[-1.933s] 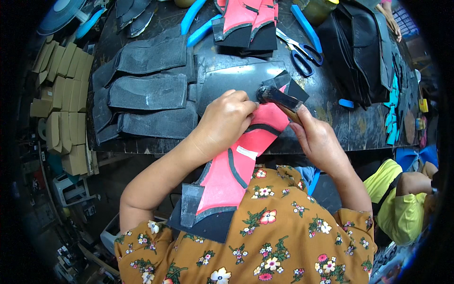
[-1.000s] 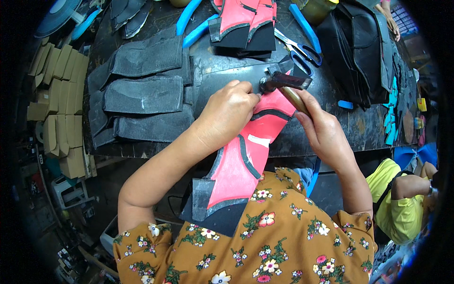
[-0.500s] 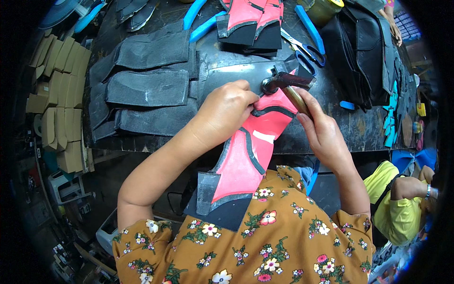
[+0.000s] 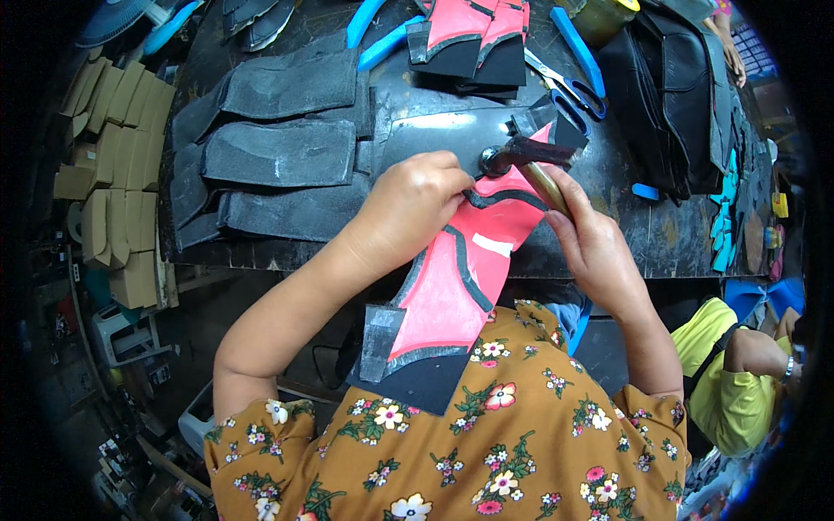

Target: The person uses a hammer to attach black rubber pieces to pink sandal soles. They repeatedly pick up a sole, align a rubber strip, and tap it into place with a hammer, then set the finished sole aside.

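A pink and black cut panel [image 4: 443, 304] with dark curved strips and a small white patch lies from the table's front edge down over my lap. My left hand [image 4: 421, 200] pinches its left edge near the upper end, thumb and fingers closed together. In my right hand [image 4: 595, 234] is a hammer [image 4: 547, 187] with a wooden handle. Its dark metal head rests on or just above the panel's upper end; whether it touches I cannot tell. The panel's far tip passes beneath the head.
Stacked dark grey padded pieces [image 4: 278, 154] lie to the left. More pink panels [image 4: 469, 30], blue-handled scissors [image 4: 569, 91] and blue strips [image 4: 578, 52] lie farther back. A black bag [image 4: 665, 104] stands at right. Another person in a yellow shirt [image 4: 725, 382] sits at the lower right.
The whole view has shifted slightly. Both hands, the hammer and the panel keep nearly the same places relative to each other; the panel's near end sits a little higher.
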Demonstrator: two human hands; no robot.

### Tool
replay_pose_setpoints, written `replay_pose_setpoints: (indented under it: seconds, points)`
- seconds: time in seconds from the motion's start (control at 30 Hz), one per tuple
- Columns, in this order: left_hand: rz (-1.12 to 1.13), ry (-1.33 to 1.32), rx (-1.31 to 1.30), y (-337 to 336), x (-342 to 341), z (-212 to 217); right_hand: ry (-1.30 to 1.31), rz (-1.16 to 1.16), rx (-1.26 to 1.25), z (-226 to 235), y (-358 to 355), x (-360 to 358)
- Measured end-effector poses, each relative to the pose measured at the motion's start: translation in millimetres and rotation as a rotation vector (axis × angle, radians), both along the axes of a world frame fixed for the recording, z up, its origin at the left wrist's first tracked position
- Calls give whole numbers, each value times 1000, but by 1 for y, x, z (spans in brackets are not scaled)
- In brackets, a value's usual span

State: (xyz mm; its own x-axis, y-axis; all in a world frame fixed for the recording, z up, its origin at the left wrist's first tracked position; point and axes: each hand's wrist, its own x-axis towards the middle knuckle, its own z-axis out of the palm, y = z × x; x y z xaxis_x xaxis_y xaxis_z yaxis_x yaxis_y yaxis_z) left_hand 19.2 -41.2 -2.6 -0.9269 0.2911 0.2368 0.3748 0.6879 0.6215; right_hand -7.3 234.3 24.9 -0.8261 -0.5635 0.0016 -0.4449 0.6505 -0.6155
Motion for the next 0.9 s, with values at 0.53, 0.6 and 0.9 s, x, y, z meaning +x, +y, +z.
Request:
replay_pose_setpoints:
  seconds: [0.53, 0.6, 0.9]
  points:
    - [65, -409, 217, 10, -5, 10, -75, 13, -65, 17, 9, 6]
    - [156, -422, 382, 18, -10, 6, 72, -32, -152, 23, 17, 7]
    - [201, -232, 227, 22, -25, -6, 26, -33, 86, 0, 30, -4]
